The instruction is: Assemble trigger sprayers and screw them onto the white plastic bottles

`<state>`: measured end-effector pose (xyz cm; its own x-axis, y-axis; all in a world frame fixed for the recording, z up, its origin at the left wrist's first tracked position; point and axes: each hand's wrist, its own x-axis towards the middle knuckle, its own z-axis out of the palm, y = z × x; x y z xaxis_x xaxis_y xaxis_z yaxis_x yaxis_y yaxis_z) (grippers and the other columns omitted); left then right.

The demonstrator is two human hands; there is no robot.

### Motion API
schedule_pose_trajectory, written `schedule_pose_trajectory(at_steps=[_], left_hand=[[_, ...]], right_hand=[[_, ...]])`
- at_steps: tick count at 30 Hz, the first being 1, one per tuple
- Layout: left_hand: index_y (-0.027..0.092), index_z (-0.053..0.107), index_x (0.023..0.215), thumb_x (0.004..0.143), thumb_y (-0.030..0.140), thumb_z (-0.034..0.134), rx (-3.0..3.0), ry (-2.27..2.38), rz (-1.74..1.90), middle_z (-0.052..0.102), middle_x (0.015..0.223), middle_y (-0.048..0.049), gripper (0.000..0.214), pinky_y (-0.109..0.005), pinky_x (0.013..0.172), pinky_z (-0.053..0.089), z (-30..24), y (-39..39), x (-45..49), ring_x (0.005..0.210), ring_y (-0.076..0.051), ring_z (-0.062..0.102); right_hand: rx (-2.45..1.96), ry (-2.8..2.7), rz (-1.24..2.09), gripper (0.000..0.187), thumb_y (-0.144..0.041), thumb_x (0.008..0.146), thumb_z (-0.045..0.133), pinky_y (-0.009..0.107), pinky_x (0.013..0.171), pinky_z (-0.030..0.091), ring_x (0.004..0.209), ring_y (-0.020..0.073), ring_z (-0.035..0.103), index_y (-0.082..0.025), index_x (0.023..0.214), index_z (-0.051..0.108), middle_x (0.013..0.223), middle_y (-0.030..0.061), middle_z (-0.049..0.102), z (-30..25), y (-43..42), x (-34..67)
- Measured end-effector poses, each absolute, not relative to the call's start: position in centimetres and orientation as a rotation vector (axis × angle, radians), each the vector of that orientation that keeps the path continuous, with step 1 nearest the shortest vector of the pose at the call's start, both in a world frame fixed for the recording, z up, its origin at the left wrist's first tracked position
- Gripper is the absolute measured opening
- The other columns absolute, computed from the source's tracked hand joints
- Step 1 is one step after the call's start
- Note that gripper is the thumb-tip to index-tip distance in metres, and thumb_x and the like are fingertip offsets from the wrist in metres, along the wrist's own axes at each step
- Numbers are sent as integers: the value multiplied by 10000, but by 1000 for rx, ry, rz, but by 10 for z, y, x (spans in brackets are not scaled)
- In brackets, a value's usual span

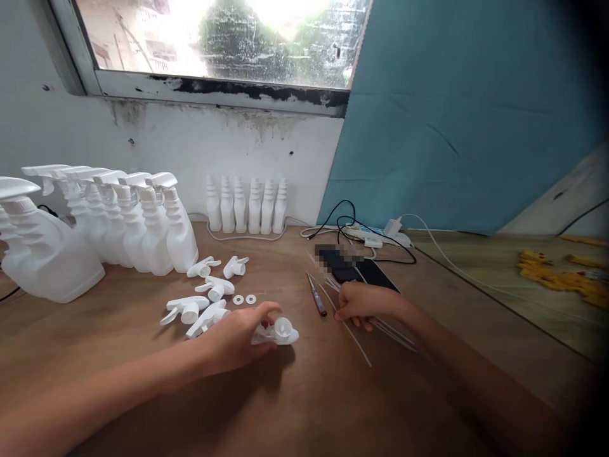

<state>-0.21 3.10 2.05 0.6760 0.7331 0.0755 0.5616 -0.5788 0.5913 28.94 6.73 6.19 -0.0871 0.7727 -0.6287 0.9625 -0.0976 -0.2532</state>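
Note:
My left hand (238,335) is closed around a white trigger spray head (287,335), whose round collar faces up. Under the fingers of my right hand (361,303), closed in a pinch, is a thin white tube (358,346) that slants across the table. More thin tubes (397,337) lie beneath and behind that hand. Several loose spray heads (216,289) are scattered beyond my left hand. Two white washers, one left (238,299) and one right (250,299), lie flat beside them. A slim pen-like tool (316,296) rests between my hands.
White spray bottles with trigger heads (181,236) stand in a row at the left. Several slimmer white bottles (240,209) line the wall. Dark flat devices (379,274), cables and a power strip (402,238) sit at the back right. Yellow items (561,279) lie farther right.

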Motion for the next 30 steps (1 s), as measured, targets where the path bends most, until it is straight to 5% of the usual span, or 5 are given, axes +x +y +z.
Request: schedule_pose_trajectory(at_steps=[7,14,23,30], left_hand=[[210,578,1152,786,201,617,2395,910,471,672,1047,-30,368,-262,801,454,26,31,-2,914,-181,615],[209,582,1218,818,204,594,2447,905,467,645,1003,-63,400,-273,774,454,26,29,-2,873,-190,600],[247,555,1275,839,198,554,2466,862,487,631,1005,-58,440,-260,770,449,22,31,-1,868,-180,594],[235,564,1287,834,213,579,2472,895,484,604,989,-76,454,-265,763,465,22,30,-1,823,-172,593]], right_hand=[[2010,2016,-1040,101,-189,753,479,172,329,336,348,91,532,-141,667,457,606,51,636,68,66,284],[1371,3014,-2186,120,-254,878,475,258,513,525,582,152,676,-188,893,376,784,16,655,69,44,246],[1385,3165,-2024,110,-240,913,502,202,507,482,649,119,676,-181,883,415,828,30,658,62,27,228],[1232,3196,-2023,100,-269,927,513,267,666,536,709,120,656,-178,929,471,860,40,645,52,31,231]])
